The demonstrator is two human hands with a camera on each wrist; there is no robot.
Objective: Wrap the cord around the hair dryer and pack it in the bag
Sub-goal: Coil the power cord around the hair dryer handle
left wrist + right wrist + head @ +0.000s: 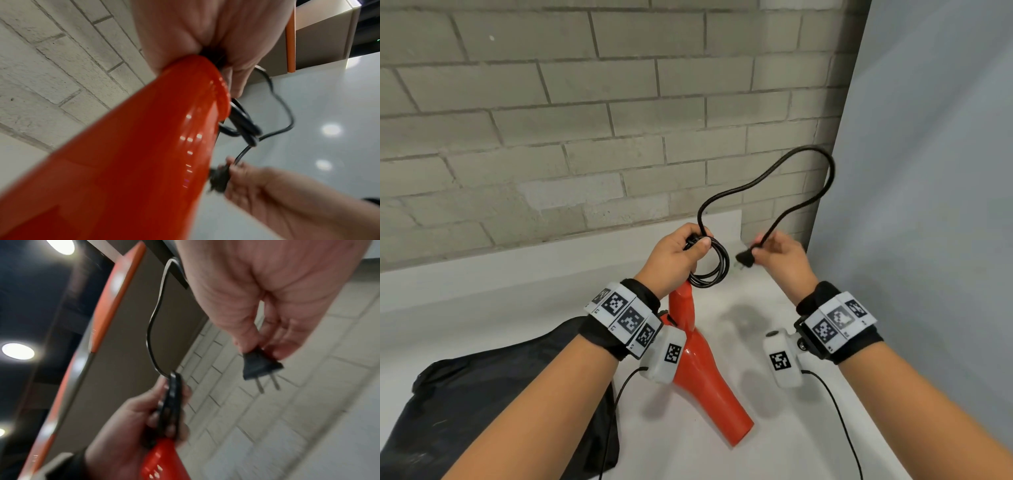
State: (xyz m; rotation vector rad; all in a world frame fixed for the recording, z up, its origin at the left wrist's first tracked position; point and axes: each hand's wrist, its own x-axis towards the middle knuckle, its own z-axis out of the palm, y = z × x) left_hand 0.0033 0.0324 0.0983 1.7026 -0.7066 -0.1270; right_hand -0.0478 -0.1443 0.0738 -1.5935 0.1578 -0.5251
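White counter [774, 428] by grey brick wall [551, 102] | left hand [674, 257] clamps coiled cord [767, 178], hair dryer [702, 373] | right hand [784, 260] pinches plug [745, 257] | black bag [482, 394] lies left.

Hair dryer [698, 363] centre frame, above table [774, 445]. Bag [493, 394] lower left on table. Left hand [676, 255] at dryer's upper end with cord [784, 178] coils; right hand [780, 257] just right, at plug [744, 257]. Cord loops to upper right. Wall [551, 120] behind.

red-orange hair dryer [700, 363], black cord [767, 181], black bag [482, 394], white table [722, 455], grey brick wall [551, 120]
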